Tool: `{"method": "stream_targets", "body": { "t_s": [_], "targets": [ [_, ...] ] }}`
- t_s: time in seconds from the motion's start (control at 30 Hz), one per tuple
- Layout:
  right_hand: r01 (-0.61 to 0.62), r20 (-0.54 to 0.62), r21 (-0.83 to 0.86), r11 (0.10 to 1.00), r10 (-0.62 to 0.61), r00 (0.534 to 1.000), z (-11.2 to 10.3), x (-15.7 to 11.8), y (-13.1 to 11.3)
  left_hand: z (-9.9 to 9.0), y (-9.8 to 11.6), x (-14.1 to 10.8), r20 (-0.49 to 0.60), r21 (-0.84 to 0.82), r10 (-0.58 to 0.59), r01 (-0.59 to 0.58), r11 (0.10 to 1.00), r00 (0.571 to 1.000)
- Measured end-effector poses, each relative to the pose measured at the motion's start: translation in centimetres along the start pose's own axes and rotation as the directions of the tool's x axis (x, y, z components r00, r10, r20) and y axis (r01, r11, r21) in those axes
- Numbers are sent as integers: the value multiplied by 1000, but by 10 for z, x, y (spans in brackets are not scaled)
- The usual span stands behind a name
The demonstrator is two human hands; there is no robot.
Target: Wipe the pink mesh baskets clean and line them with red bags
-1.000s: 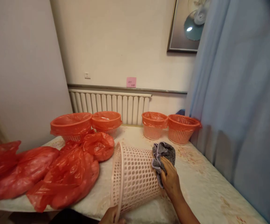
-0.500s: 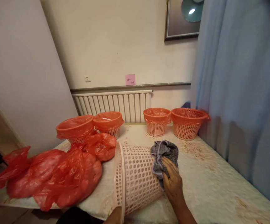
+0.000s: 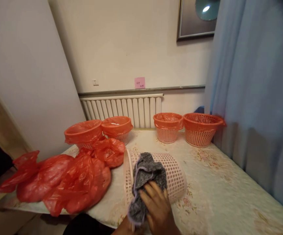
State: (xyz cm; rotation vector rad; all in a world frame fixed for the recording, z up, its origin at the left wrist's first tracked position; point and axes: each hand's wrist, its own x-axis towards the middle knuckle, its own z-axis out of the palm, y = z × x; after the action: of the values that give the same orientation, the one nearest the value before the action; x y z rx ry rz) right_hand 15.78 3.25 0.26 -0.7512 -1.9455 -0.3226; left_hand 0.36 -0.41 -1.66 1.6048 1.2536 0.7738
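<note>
A pale pink perforated plastic wastebasket (image 3: pixel 173 173) lies on its side in front of me, its mouth facing left. My right hand (image 3: pixel 157 205) presses a grey cloth (image 3: pixel 149 173) with a lilac edge onto the basket's side near the rim, fingers bent over the fabric. At the bottom edge, my left hand (image 3: pixel 125 227) grips the lower part of the basket's rim; the cloth and the frame edge hide most of its fingers. Several red plastic bags (image 3: pixel 82 182) lie in a heap left of the basket.
Two red-lined baskets, one at far left (image 3: pixel 84 132) and one beside it (image 3: pixel 118 129), stand near the radiator (image 3: pixel 124 109). Two more, a smaller one (image 3: pixel 168 133) and a wider one (image 3: pixel 201 135), stand back right. A blue curtain (image 3: pixel 249 98) borders the flowered tablecloth (image 3: pixel 219 195).
My right hand and the cloth have moved left along the basket, from near its base towards its rim. The left hand stays at the rim. The view has shifted slightly.
</note>
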Motion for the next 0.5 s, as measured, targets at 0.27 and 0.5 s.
{"method": "stream_targets", "body": {
  "t_s": [0.27,0.5],
  "targets": [
    [-317,-82,-114,942,309,948,6,-24,92,-16,-20,6,104,-24,-14,17,1000,994],
    [-370,-232,-66,927,346,909,6,-49,137,-12,-7,6,147,-12,-48,50,999,988]
  ]
}}
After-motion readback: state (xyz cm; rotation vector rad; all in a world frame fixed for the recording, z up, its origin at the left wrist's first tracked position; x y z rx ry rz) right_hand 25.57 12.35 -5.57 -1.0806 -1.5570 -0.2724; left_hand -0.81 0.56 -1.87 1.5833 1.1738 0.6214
